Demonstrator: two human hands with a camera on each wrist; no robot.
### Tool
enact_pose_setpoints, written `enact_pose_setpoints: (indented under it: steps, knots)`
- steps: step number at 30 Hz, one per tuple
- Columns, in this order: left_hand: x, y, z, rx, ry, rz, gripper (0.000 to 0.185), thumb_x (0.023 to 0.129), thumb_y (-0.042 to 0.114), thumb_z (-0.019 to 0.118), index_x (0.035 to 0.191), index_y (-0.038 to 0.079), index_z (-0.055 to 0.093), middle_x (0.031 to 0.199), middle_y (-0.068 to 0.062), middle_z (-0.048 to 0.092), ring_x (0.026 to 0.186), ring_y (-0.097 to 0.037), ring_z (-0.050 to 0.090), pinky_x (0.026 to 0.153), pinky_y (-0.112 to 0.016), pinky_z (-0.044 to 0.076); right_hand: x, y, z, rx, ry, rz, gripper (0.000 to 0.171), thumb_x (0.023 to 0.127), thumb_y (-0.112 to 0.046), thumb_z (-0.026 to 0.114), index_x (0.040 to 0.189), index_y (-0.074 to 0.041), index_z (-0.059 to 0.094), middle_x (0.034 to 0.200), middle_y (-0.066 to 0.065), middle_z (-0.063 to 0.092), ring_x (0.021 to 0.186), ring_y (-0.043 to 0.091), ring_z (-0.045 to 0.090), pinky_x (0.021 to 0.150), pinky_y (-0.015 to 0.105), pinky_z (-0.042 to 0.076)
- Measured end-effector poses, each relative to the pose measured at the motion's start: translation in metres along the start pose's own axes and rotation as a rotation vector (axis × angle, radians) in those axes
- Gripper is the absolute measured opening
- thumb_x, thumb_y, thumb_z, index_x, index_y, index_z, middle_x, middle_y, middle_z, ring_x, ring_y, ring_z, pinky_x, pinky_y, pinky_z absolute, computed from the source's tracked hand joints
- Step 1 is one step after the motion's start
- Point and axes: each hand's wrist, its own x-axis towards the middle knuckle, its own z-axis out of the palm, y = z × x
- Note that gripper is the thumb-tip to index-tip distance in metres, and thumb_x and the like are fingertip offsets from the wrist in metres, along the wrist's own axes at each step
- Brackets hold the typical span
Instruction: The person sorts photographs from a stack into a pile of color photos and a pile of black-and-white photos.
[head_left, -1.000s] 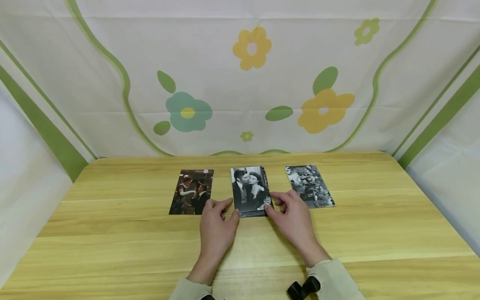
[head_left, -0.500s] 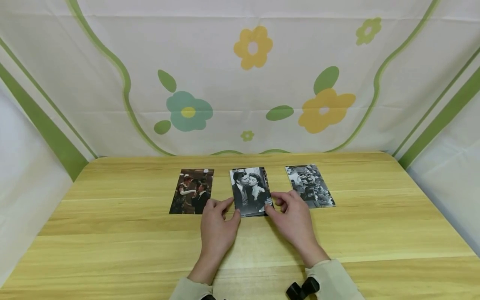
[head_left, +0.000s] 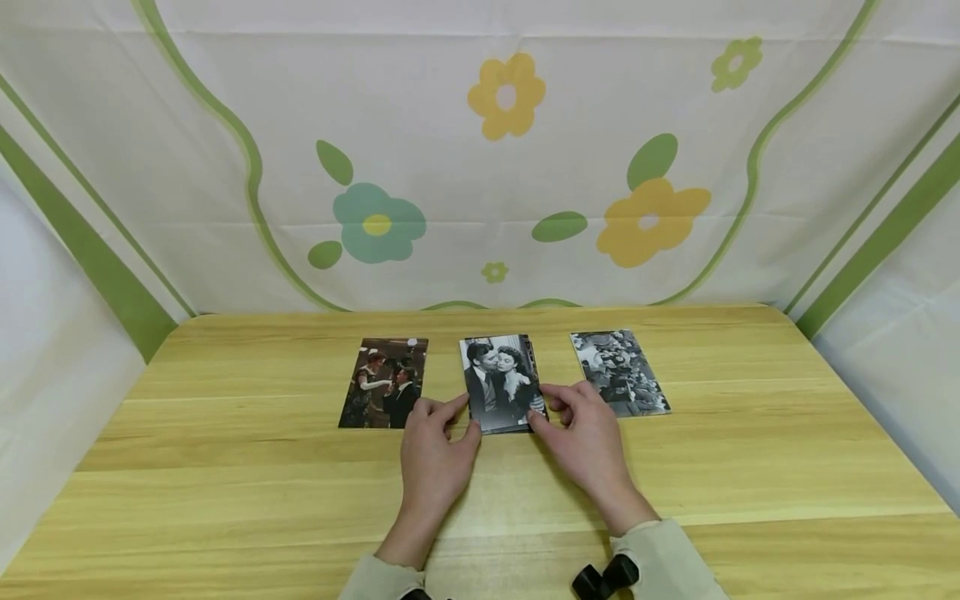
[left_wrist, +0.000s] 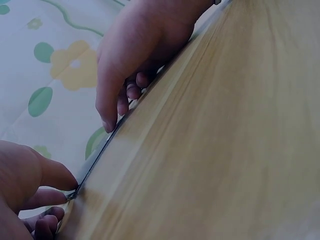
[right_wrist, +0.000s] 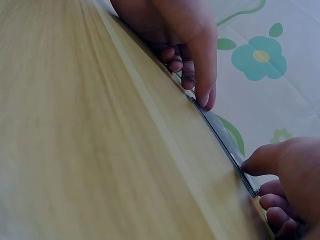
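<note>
A small stack of photos (head_left: 501, 383) lies in the middle of the table, its top one a black-and-white print of a couple. Along the right side and bottom, edges of lower photos peek out. My left hand (head_left: 438, 450) holds the stack's left side, index finger on the edge and thumb at the lower left corner. At the lower right corner, my right hand (head_left: 587, 437) pinches the stack, its thumb over the top print. In the right wrist view the stack (right_wrist: 221, 136) appears edge-on as a thin layered line between both hands.
A colour photo (head_left: 384, 383) lies flat left of the stack, close to my left hand. Another black-and-white photo (head_left: 621, 372) lies to the right, just beyond my right hand. Behind the wooden table (head_left: 225, 500) hangs a white flowered cloth (head_left: 450, 158).
The top photo has slid slightly down and to the left, covering the strip of lower photo that showed at the bottom. Both hands stay almost in place at the stack's sides.
</note>
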Motion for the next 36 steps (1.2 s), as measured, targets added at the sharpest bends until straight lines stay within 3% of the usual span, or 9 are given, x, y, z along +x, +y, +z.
enact_pose_setpoints:
  steps: [9,20,29,36]
  knots:
    - [0.000,0.001,-0.001,-0.040,0.007,-0.007,0.034,0.089,0.008,0.081,0.123,0.009,0.082,0.095,-0.006,0.064,0.076,-0.013,0.046,0.069,-0.028,0.036,-0.001,-0.002,-0.002,0.066,0.014,0.000,0.044,0.090,-0.019,0.086,0.132,-0.011,0.076,0.107,0.003,0.066,0.089,0.014,0.056,0.079,0.025,0.047]
    - [0.002,0.000,-0.002,-0.214,0.024,0.007,0.035,0.089,-0.006,0.076,0.122,0.001,0.080,0.095,-0.008,0.071,0.071,-0.009,0.053,0.064,-0.021,0.045,-0.003,-0.011,-0.006,0.140,0.003,0.023,0.042,0.091,-0.015,0.085,0.131,-0.010,0.076,0.109,0.005,0.070,0.094,0.016,0.064,0.083,0.024,0.054]
    - [0.005,0.005,-0.016,-0.393,-0.001,-0.052,0.034,0.091,-0.008,0.074,0.124,0.000,0.078,0.106,-0.016,0.075,0.088,-0.017,0.068,0.073,-0.017,0.056,-0.007,-0.022,-0.010,0.229,0.003,0.037,0.044,0.092,-0.014,0.084,0.135,-0.014,0.074,0.110,0.003,0.072,0.095,0.016,0.066,0.082,0.020,0.058]
    - [0.006,0.015,-0.028,-0.511,-0.041,-0.135,0.033,0.093,-0.002,0.076,0.126,0.003,0.078,0.112,-0.017,0.076,0.095,-0.018,0.070,0.077,-0.017,0.058,-0.008,-0.030,-0.019,0.281,0.022,0.026,0.042,0.094,-0.013,0.081,0.135,-0.017,0.074,0.110,0.004,0.070,0.096,0.017,0.065,0.079,0.019,0.058]
